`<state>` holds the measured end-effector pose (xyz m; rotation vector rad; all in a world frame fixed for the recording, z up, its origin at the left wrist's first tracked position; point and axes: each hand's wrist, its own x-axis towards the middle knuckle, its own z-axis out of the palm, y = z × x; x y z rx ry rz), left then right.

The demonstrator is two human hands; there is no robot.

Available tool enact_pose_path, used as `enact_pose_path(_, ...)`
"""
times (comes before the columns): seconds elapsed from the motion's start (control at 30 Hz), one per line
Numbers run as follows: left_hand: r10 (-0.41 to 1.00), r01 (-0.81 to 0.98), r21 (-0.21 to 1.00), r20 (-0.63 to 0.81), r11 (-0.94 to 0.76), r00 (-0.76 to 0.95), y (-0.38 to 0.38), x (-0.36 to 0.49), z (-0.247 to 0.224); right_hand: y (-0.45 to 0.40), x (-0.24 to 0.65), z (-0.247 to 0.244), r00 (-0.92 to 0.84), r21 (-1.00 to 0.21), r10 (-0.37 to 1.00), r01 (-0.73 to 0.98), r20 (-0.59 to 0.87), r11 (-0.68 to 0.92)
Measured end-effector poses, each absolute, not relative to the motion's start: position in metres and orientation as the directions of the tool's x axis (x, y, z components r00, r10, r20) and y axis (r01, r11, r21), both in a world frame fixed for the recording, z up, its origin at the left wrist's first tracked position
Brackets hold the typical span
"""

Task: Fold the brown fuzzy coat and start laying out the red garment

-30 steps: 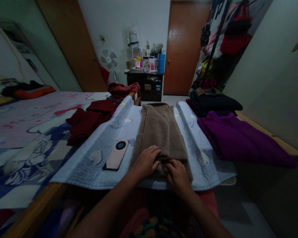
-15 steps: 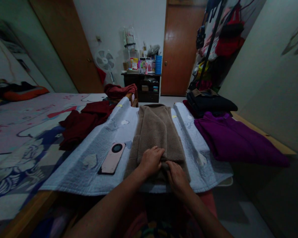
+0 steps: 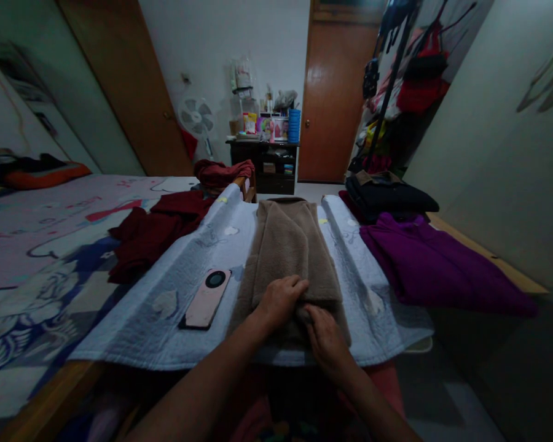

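Note:
A brown fleecy top point(image 3: 283, 245) lies folded into a long strip on a pale blue quilted cloth point(image 3: 350, 264), its collar end away from me. My left hand point(image 3: 281, 299) rests on the near part of the top, its fingers curled onto the fabric. Just right of it and a bit closer, my right hand point(image 3: 325, 334) pinches a bunched edge of the same top between thumb and fingers. The two hands nearly meet; the fold between them is partly covered. Left of the top lies a pink phone point(image 3: 206, 301) with a round black camera ring.
To the right lie a folded purple garment point(image 3: 437, 264) and a stack of dark clothes point(image 3: 391, 193). Dark red clothing point(image 3: 159, 236) lies on the left, beside a bed with a patterned sheet point(image 3: 64, 209). A fan point(image 3: 197, 116) and a dark cabinet point(image 3: 262, 166) stand farther back.
The view has tilted up slightly. Both hands stay at the near part of the brown top, with only a slight shift of the fingers at the fold.

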<state>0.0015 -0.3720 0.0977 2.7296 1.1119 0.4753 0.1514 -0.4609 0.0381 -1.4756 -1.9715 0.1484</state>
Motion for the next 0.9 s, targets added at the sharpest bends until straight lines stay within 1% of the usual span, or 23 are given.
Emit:
enact_pose_path(0.1, 0.718, 0.607, 0.386, 0.323, -0.695, 0.617, -0.369, -0.005, 0.091, -0.46, 0.15, 0.04, -0.146, -0.456, 0.89, 0.816, 0.432, 0.355)
enact_pose_path(0.23, 0.763, 0.517, 0.561, 0.466, -0.646, 0.448, -0.368, -0.009, 0.073, -0.455, 0.144, 0.052, -0.117, -0.504, 0.885, 0.785, 0.451, 0.36)
enact_pose_path(0.33, 0.791, 0.469, 0.639, 0.519, -0.61, 0.324, -0.369, -0.007, 0.063, -0.453, 0.136, 0.059, -0.103, -0.539, 0.892, 0.764, 0.441, 0.355)
enact_pose_path(0.4, 0.799, 0.45, 0.663, 0.536, -0.598, 0.271, -0.37, -0.007, 0.059, -0.453, 0.132, 0.06, -0.126, -0.553, 0.9, 0.75, 0.418, 0.362)
enact_pose_path(0.5, 0.781, 0.437, 0.651, 0.563, -0.621, 0.27, -0.372, -0.007, 0.058, -0.456, 0.128, 0.059, -0.165, -0.571, 0.918, 0.739, 0.36, 0.357)
enact_pose_path(0.6, 0.747, 0.471, 0.581, 0.552, -0.664, 0.371, -0.373, -0.008, 0.058, -0.46, 0.129, 0.058, -0.195, -0.575, 0.933, 0.744, 0.302, 0.341)
enact_pose_path(0.67, 0.722, 0.521, 0.5, 0.5, -0.692, 0.478, -0.373, -0.007, 0.058, -0.463, 0.132, 0.056, -0.239, -0.554, 0.93, 0.751, 0.28, 0.36)
enact_pose_path(0.77, 0.692, 0.575, 0.385, 0.385, -0.722, 0.611, -0.373, -0.005, 0.062, -0.47, 0.138, 0.055, -0.298, -0.519, 0.924, 0.764, 0.242, 0.382)
enact_pose_path(0.83, 0.677, 0.585, 0.345, 0.314, -0.734, 0.665, -0.372, -0.004, 0.067, -0.475, 0.143, 0.058, -0.321, -0.528, 0.923, 0.758, 0.211, 0.384)
enact_pose_path(0.9, 0.665, 0.586, 0.323, 0.255, -0.743, 0.702, -0.372, -0.003, 0.071, -0.478, 0.149, 0.066, -0.35, -0.564, 0.918, 0.727, 0.186, 0.391)
